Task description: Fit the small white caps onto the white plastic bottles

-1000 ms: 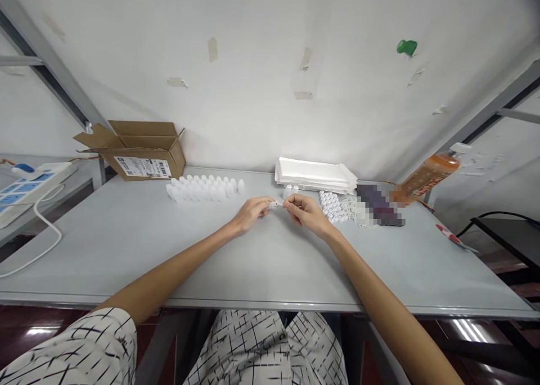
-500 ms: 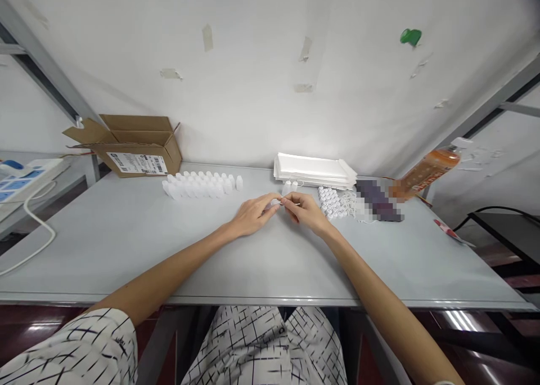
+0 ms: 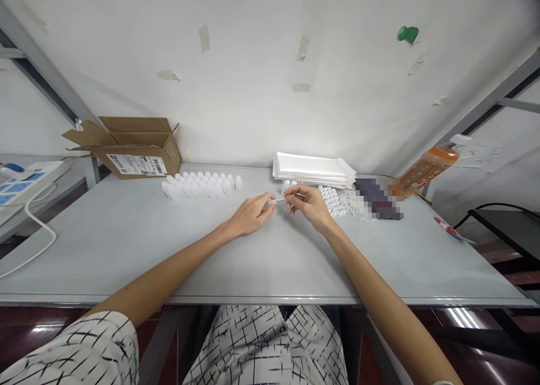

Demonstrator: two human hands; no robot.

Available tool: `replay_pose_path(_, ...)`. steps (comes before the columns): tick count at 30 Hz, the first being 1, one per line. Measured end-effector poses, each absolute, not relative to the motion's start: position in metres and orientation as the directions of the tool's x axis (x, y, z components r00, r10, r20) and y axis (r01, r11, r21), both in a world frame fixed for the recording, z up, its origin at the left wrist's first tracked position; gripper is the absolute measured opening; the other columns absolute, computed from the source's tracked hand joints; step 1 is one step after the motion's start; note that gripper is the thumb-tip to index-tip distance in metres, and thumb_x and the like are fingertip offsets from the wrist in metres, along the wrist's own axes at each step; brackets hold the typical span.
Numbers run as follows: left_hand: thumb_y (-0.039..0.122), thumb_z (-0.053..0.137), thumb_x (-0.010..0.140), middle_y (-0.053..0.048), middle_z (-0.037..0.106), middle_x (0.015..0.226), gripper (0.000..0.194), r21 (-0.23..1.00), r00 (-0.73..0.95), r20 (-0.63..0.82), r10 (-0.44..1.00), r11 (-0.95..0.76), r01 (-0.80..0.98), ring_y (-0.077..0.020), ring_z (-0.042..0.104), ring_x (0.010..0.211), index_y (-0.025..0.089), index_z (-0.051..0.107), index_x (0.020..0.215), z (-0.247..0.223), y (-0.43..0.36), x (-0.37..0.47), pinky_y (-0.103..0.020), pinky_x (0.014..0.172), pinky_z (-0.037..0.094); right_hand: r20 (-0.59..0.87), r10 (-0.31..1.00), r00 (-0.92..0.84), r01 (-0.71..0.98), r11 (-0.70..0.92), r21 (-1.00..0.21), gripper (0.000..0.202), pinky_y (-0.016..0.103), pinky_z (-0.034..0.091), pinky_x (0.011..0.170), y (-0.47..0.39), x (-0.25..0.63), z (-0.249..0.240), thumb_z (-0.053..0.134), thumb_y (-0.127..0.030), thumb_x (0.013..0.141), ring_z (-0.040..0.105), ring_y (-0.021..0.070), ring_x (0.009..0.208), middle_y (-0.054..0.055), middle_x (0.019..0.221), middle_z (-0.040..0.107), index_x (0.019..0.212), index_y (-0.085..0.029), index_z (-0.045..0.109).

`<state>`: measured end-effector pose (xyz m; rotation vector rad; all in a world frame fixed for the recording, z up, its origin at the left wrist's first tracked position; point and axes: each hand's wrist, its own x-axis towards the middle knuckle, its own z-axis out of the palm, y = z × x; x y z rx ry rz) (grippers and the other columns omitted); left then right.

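My left hand is closed around a small white plastic piece, mostly covered by the fingers. A thin white cord runs from that piece to my right hand, whose thumb and fingers pinch its other end. Just behind the hands stand two small white bottle-shaped pieces. To the right of my right hand lie rows of small white caps, with a heap of white cords beside them. Several translucent white bottle-shaped pieces stand in rows to the left.
An open cardboard box sits at the back left of the grey table. White flat sheets are stacked against the wall. At the right are a dark, partly blurred flat object and a tilted orange drink bottle.
My right hand has moved slightly right, away from my left hand. The white cord now shows stretched between them. The things on the table stay where they were.
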<state>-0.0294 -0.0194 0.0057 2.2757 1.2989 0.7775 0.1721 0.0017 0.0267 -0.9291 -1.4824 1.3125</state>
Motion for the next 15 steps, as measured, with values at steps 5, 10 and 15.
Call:
replay_pose_path(5,0.041,0.034,0.1,0.004,0.049,0.067,0.03,0.596,0.423,0.26,0.868,-0.489,0.637,-0.0148,0.045,0.057,0.02,0.052,0.11,0.0051,-0.0185,-0.0306,-0.027,0.06,0.033,0.162,0.927,-0.339,-0.037,0.159,-0.987,0.029,0.03,0.057,0.058,0.0012,0.1736,0.0284,0.078,-0.039,0.07,0.067,0.0183,0.077,0.005,0.091,0.064,0.085,-0.017,0.067)
replay_pose_path(10,0.038,0.033,0.099,0.003,0.05,0.068,0.027,0.582,0.442,0.249,0.862,-0.498,0.643,-0.0162,0.046,0.059,0.02,0.052,0.106,0.0077,-0.0194,-0.0318,-0.028,0.061,0.034,0.125,0.921,-0.369,0.031,0.146,-0.989,0.028,0.029,0.057,0.057,-0.0019,0.1724,0.0305,0.076,-0.035,0.072,0.069,0.0207,0.083,0.008,0.105,0.063,0.093,-0.017,0.066)
replay_pose_path(15,0.033,0.033,0.097,0.001,0.054,0.072,0.024,0.587,0.447,0.221,0.867,-0.485,0.649,-0.0181,0.049,0.064,0.021,0.052,0.106,0.0098,-0.0199,-0.0317,-0.028,0.064,0.035,0.064,0.917,-0.393,0.168,0.14,-0.976,0.028,0.023,0.05,0.048,-0.006,0.1688,0.0288,0.073,-0.036,0.075,0.067,0.0155,0.072,0.008,0.104,0.065,0.094,-0.017,0.066)
